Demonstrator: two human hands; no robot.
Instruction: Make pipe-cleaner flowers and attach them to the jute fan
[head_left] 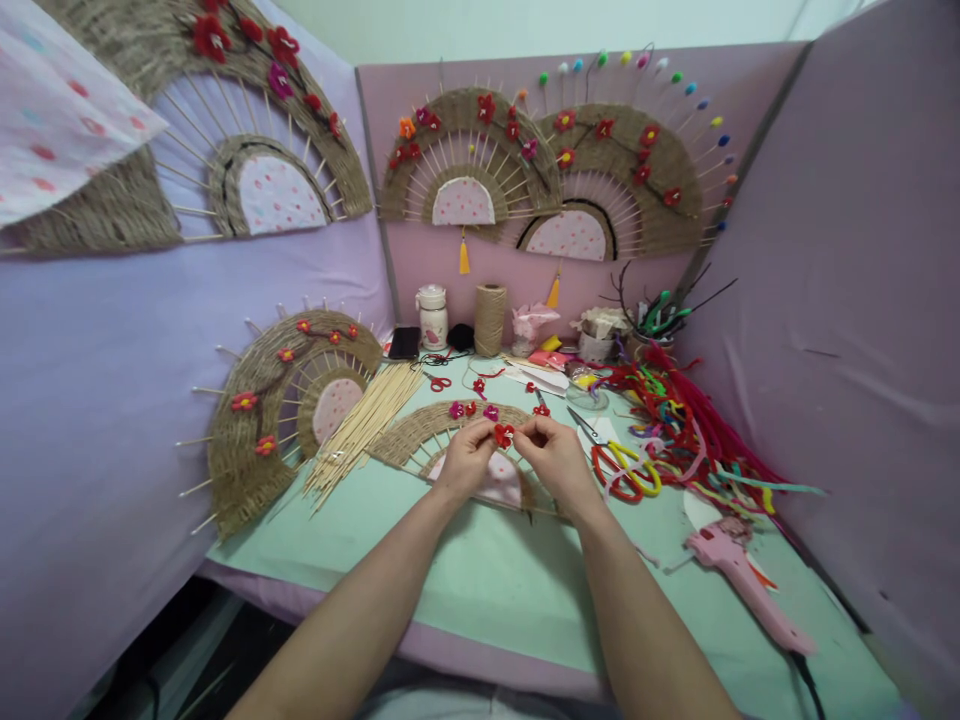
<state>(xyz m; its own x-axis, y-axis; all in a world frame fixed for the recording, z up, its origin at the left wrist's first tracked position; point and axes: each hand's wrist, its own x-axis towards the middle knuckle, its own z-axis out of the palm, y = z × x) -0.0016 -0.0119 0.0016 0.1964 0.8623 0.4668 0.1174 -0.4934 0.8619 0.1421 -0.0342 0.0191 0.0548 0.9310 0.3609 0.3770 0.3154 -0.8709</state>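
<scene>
Between my two hands is a small red pipe-cleaner flower (504, 436), held above a twine-wrapped fan (420, 432) that lies on the table. My left hand (471, 456) pinches the flower's left side with thumb and forefinger. From the other side, the fingers of my right hand (553, 456) are closed at the flower's right edge. Part of the fan and its pink dotted half-round centre (501, 480) is hidden under my hands. Magenta and red flowers (472, 410) sit along the fan's upper band.
Right of my hands lie red and yellow scissors (626, 470), a heap of pipe cleaners (690, 420) and a pink glue gun (750, 590). Thin sticks (367, 425) lie left. A twine spool (490, 320) and a white jar (433, 318) stand behind. Another fan (247, 440) leans left.
</scene>
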